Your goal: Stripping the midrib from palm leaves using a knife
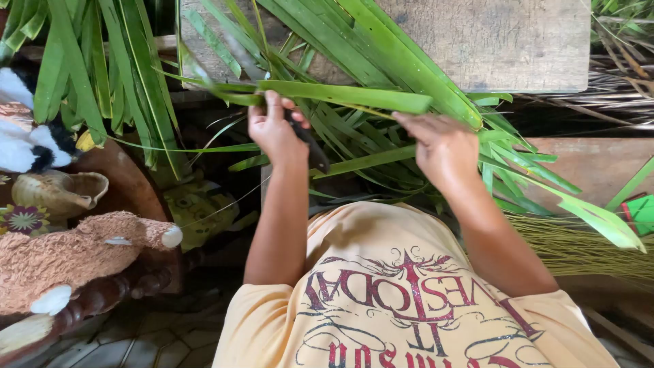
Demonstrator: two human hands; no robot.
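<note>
- So the left hand (pixel 274 129) is sitting curled up tight around two things at once: the near-left end of a long green palm leaf (pixel 344 96) and a dark-handled knife (pixel 308 144). Thumb and fingers are wrapping the leaf where it's passing over the top of the fist.
- The knife is poking out of the bottom of that fist, angling down and to the right, with the dark part hanging just below the leaf.
- The leaf itself is running almost flat across the scene, from the left fist out toward the right, ending a bit short of the right hand (pixel 441 146).
- That right hand is staying mostly open, fingers stretched out flat and pointing left toward the leaf's free end. It's resting on the pile of fronds (pixel 415 61) rather than pinching anything that I can make out, and whether the fingertips are actually touching the held leaf I can't tell.
- The pile is fanning out from the far middle down to the right, lying over a weathered wooden board (pixel 518 41).
- Off to the right, a bundle of thin tan leaf ribs (pixel 572 245) is lying near the right forearm.
- On the left, some plush toys (pixel 68 259) are sitting on a dark wooden chair (pixel 129 184), well apart from both hands.
</note>
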